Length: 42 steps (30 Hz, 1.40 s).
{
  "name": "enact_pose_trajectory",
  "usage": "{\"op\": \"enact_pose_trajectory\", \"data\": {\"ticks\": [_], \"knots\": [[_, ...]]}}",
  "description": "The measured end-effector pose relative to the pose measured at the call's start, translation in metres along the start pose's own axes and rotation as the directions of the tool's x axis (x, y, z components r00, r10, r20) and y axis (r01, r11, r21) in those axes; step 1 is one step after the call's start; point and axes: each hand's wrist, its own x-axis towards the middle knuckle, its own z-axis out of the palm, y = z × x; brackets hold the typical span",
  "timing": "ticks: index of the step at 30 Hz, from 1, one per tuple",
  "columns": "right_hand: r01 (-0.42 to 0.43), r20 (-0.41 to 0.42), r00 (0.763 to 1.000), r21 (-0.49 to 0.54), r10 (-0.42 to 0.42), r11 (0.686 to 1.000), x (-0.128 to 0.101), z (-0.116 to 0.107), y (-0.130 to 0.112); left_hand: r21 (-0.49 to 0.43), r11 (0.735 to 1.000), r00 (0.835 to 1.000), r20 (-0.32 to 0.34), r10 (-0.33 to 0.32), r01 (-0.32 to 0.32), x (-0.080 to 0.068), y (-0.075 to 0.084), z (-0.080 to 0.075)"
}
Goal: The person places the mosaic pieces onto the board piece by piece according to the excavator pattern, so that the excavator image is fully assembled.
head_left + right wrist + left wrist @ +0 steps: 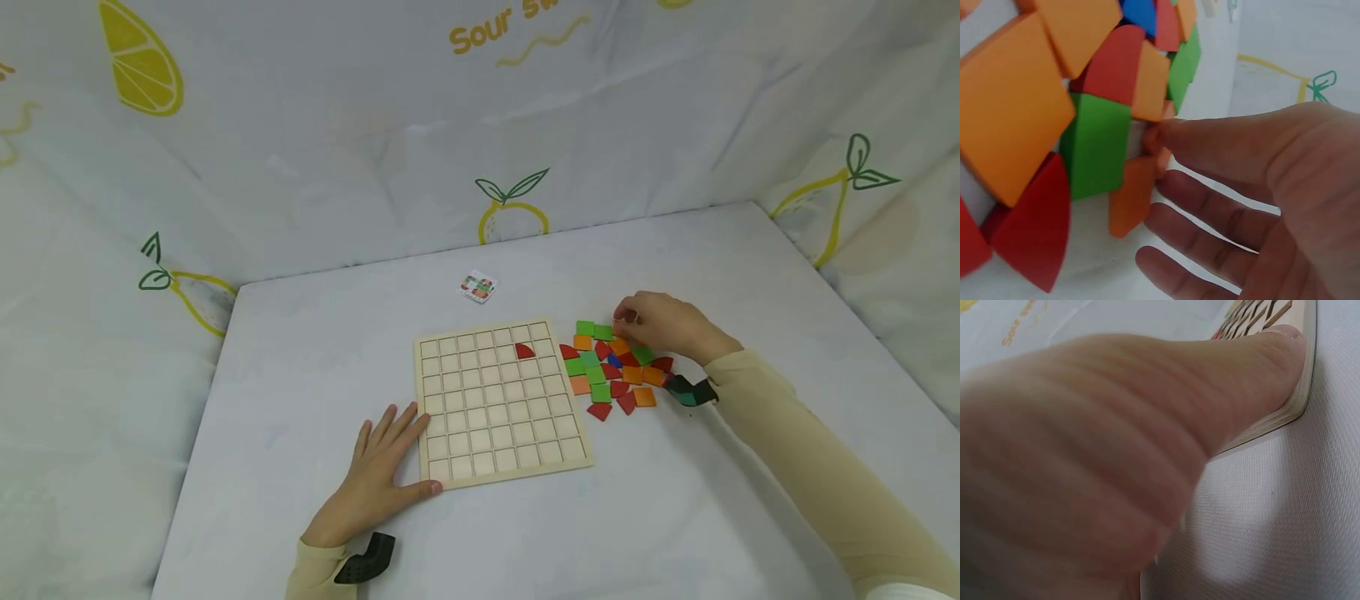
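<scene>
Right hand (pixel 663 325) at the far edge of the pile of coloured tiles (pixel 615 367), thumb and forefinger closing on one orange tile (pixel 1132 194). In the right wrist view, thumb tip touching the tile's edge, the other fingers (pixel 1210 219) loosely spread and almost straight below it. Pinch only beginning, tile not yet lifted and still lying among its neighbours; a firm hold cannot be confirmed.

Judged from the look: thin, flat, stiff piece, probably painted wood, very light, with a smooth face that can slip. Best taken by two opposite edges, or slid first away from the green tile (pixel 1094 147) beside it so that a fingertip goes under. Not fragile, but easy to push the neighbours out of place, since the tiles overlap and touch each other.

Left hand (pixel 382 471) flat on the table (pixel 300 350), fingers straight and spread, thumb pressing against the near left corner of the wooden grid board (pixel 498 404). Left wrist view shows the thumb (pixel 1254 369) lying on the board's edge (pixel 1300 394); nothing held, only steadying.

Board as the only container here: a shallow tray of square cells, nearly all without tiles. One red quarter-round tile (pixel 524 351) sitting in a cell of the second row from the far side, toward the right. Pile of red, green, orange and a few blue tiles just right of the board, on the table. Small printed card (pixel 477 287) lying farther back, well apart from the board.
</scene>
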Motion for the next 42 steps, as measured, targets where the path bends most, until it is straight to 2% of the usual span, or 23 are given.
{"op": "enact_pose_trajectory", "data": {"ticks": [7, 14, 19, 24, 31, 42], "knots": [[-0.017, -0.060, 0.998, -0.010, 0.016, 1.000, 0.004, 0.004, 0.004, 0.001, 1.000, 1.000, -0.009, 0.009, -0.009, -0.001, 0.000, 0.001], [-0.008, -0.033, 0.999, -0.037, 0.006, 0.999, 0.009, 0.006, 0.007, -0.004, 0.999, 0.998, -0.042, 0.036, -0.036, -0.002, 0.001, 0.000], [0.012, -0.040, 0.999, 0.015, -0.011, 1.000, 0.012, 0.004, 0.005, 0.004, 0.999, 0.999, -0.037, 0.039, -0.039, -0.001, 0.000, -0.001], [0.090, -0.042, 0.995, 0.074, -0.087, 0.993, 0.016, 0.002, -0.014, 0.001, 1.000, 0.999, -0.042, 0.022, -0.022, -0.001, 0.001, -0.002], [0.250, -0.064, 0.967, 0.054, -0.247, 0.967, 0.026, 0.005, -0.051, -0.009, 1.000, 0.998, -0.060, 0.023, -0.023, 0.000, 0.002, 0.001], [0.295, 0.000, 0.955, 0.100, -0.297, 0.950, 0.039, 0.022, -0.089, 0.001, 1.000, 0.998, -0.057, 0.015, -0.015, 0.001, -0.001, 0.002]]}}
